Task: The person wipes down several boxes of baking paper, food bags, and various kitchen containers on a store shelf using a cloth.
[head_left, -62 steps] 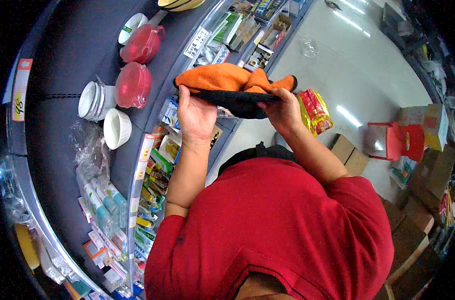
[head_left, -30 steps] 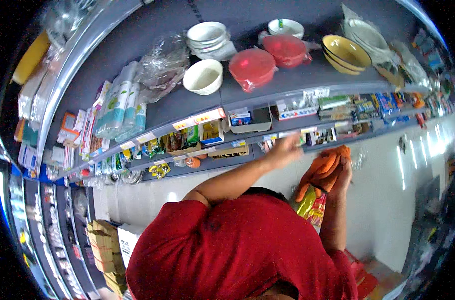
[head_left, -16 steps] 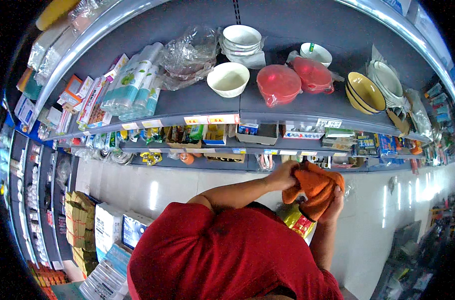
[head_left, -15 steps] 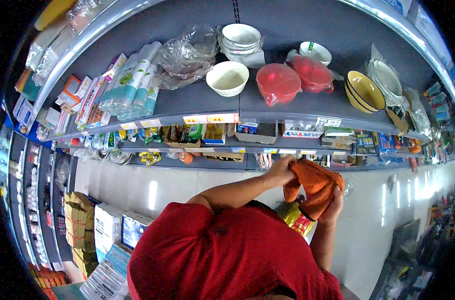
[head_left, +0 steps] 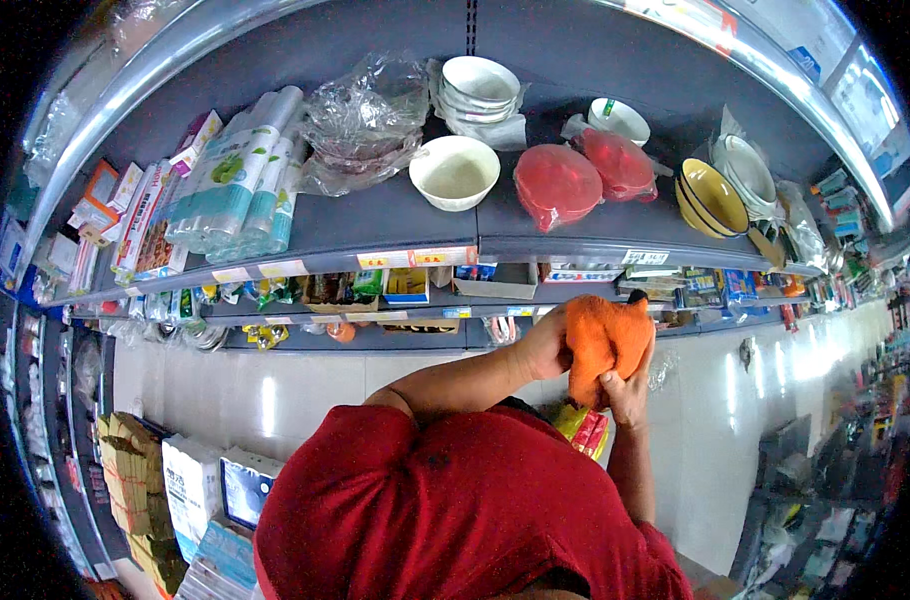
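Gripping an orange cloth (head_left: 605, 340) from both sides, the left hand (head_left: 547, 345) and right hand (head_left: 627, 392) curl their fingers closed around it below the shelf (head_left: 375, 225) bearing an empty white bowl (head_left: 454, 171) and yellow bowls (head_left: 713, 196).

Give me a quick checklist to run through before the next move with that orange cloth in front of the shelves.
1. Both hands on the orange cloth: ok. The left hand has it at its left edge, the right hand from below.
2. Firm grip: cannot tell; the fingers are mostly hidden behind the fabric.
3. Cloth apart from the shelf goods: ok. It is bunched up in front of the lower shelf, touching nothing there.
4. Bowls steady on the top shelf: ok. The white bowl and the red wrapped bowls sit flat.
5. Yellow and red packet under the cloth: cannot tell how it is held.
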Demonstrator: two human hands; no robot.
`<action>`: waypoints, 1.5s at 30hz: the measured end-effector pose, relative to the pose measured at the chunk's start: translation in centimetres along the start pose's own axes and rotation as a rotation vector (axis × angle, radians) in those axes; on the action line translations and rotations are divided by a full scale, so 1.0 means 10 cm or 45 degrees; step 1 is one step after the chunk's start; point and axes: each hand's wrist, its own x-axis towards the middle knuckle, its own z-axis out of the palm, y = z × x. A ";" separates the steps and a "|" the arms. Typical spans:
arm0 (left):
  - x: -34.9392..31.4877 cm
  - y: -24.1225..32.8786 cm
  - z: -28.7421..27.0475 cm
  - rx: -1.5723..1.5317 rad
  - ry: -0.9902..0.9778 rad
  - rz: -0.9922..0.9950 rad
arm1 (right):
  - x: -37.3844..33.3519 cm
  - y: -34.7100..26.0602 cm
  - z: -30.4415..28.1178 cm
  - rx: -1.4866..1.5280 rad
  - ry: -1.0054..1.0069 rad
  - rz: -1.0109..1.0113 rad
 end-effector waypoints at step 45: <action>0.51 0.91 -0.06 2.414 0.838 1.451 | 0.39 0.34 -1.81 0.210 0.587 0.470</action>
